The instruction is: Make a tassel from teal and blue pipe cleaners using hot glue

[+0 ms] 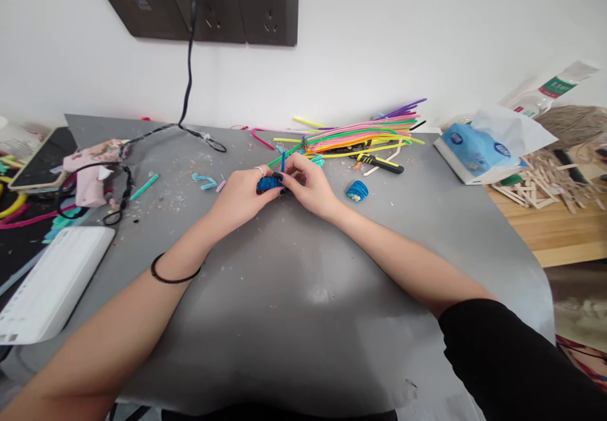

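Over the grey mat, my left hand (244, 191) is closed around a dark blue bundle of coiled pipe cleaner (268, 184). My right hand (307, 185) meets it from the other side, thumb and fingers pinched on the same blue piece. A straight blue pipe cleaner end (283, 161) sticks up between the hands. Fingers hide much of the bundle. To the right lies a second blue coiled piece (357, 190) with a pale patch on its lower edge. Left of my hands sit a bent light-blue pipe cleaner (205, 181) and a short teal one (145, 186).
Behind my hands lies a pile of coloured pipe cleaners (360, 133), with a yellow-black cutter (382, 163) before it. A tissue pack (478, 149) and wooden sticks (535, 184) are right. A pink glue gun (88, 171), its cable and a white power strip (59, 282) are left.
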A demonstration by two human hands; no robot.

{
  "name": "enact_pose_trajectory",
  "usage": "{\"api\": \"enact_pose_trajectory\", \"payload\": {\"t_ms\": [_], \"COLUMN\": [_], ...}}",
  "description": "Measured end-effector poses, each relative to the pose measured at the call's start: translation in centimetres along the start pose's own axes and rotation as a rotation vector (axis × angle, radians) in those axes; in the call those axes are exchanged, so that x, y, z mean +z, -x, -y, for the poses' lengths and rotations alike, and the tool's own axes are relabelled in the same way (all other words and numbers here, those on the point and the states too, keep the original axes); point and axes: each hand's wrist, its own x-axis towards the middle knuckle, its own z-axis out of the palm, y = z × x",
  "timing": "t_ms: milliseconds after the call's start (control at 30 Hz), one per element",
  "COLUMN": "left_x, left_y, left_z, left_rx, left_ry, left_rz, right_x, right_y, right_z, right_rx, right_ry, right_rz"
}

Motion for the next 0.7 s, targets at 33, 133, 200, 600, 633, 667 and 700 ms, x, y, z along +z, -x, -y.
{"api": "enact_pose_trajectory", "payload": {"t_ms": [33,133,200,600,633,667,700], "left_x": [0.00,-0.01,0.01,0.03,0.04,0.04,0.04], "left_y": [-0.01,-0.01,-0.01,0.00,-0.01,-0.02,-0.02], "left_z": [-0.01,0.00,0.05,0.10,0.10,0.09,0.08], "left_rx": [0.001,0.011,0.016,0.015,0.016,0.017,0.016], "left_ry": [0.001,0.005,0.005,-0.002,0.000,0.002,0.003], "left_rz": [0.002,0.004,0.002,0.009,0.007,0.005,0.006], "right_x": [0.00,-0.01,-0.02,-0.03,-0.01,0.00,0.01], "right_y": [0.00,0.00,-0.01,-0.06,-0.06,-0.06,-0.06], "right_z": [0.00,0.06,0.12,0.14,0.12,0.11,0.10], "right_rx": [0.002,0.019,0.034,0.031,0.024,0.019,0.018], "right_ry": [-0.002,-0.002,0.008,0.000,-0.002,-0.004,-0.003], "right_rz": [-0.002,-0.006,-0.003,-0.001,-0.001,-0.001,0.000]}}
